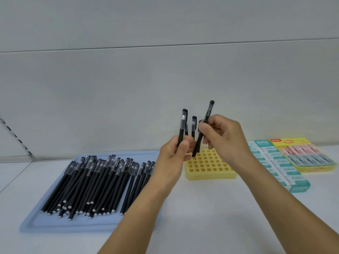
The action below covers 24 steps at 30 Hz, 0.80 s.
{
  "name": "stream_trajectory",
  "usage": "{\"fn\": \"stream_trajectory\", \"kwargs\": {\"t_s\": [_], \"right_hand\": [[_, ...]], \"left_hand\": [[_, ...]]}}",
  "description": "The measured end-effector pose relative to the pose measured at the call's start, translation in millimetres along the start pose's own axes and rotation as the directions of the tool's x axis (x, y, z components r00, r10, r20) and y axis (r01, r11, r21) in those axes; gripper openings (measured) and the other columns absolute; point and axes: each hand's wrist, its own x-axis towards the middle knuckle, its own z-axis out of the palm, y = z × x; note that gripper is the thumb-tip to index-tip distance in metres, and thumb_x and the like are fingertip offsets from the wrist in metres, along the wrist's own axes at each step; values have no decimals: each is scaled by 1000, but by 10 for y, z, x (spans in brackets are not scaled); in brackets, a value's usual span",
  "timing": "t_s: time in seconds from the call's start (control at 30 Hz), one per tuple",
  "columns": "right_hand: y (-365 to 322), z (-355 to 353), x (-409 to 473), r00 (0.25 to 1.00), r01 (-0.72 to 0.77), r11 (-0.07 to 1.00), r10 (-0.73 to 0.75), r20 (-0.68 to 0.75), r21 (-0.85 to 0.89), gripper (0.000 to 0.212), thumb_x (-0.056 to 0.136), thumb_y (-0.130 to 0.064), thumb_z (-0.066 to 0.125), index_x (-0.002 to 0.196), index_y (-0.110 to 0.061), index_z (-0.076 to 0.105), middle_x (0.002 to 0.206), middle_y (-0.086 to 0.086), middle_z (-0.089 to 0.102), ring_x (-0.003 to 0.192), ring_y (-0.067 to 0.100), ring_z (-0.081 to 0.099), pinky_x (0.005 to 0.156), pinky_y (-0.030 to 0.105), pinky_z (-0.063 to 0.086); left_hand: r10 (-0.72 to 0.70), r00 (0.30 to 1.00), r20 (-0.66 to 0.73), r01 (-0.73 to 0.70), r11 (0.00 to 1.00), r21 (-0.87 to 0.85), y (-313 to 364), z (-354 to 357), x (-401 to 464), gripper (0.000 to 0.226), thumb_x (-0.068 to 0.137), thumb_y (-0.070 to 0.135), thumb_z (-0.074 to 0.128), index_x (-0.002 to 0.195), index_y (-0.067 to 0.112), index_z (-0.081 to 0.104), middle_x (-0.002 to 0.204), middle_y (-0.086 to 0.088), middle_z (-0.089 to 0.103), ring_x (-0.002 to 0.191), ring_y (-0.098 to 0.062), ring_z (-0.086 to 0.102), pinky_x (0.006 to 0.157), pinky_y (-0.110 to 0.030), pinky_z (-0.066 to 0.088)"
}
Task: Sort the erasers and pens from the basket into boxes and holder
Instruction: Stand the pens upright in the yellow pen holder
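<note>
My left hand (174,153) grips a small bunch of black pens (182,125) upright, caps up, just left of the yellow pen holder (209,167). With its fingers, my right hand (222,136) pinches a single black pen (204,128), which is tilted with its lower tip hanging over the holder's far-left holes. None of the holder's holes that show has a pen in it. A blue tray (45,222) on the left carries a pile of several black pens (95,186) lying side by side.
A teal box of erasers (278,167) and a yellow box with pink and blue erasers (308,154) lie to the right of the holder. A grey wall stands right behind the white tabletop (211,217).
</note>
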Motion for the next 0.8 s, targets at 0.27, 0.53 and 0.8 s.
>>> {"fn": "stream_trajectory", "kwargs": {"t_s": [0.27, 0.53, 0.8], "right_hand": [[490, -117, 129, 993, -78, 970, 54, -106, -231, 9, 96, -19, 56, 93, -14, 63, 77, -1, 67, 69, 11, 68, 74, 43, 59], [576, -20, 233, 997, -45, 911, 68, 42, -411, 15, 97, -22, 55, 88, -12, 62, 76, 3, 67, 72, 19, 67, 73, 44, 57], [302, -82, 20, 984, -5, 953, -49, -171, -303, 21, 94, -36, 57, 111, -24, 60, 92, -12, 60, 77, 4, 56, 71, 23, 46]], "left_hand": [[-49, 994, -100, 48, 999, -10, -89, -106, -38, 20, 103, 27, 41, 105, 26, 60, 66, 5, 54, 55, -8, 40, 51, -18, 36], [-63, 994, -93, 61, 998, -23, -100, -92, -14, 22, 103, 29, 40, 102, 23, 61, 65, 6, 56, 57, -9, 39, 54, -21, 34], [2, 1000, -25, -2, 1000, 6, -75, -17, -14, 24, 104, 27, 37, 103, 21, 60, 71, 3, 59, 62, -10, 42, 58, -20, 36]]}}
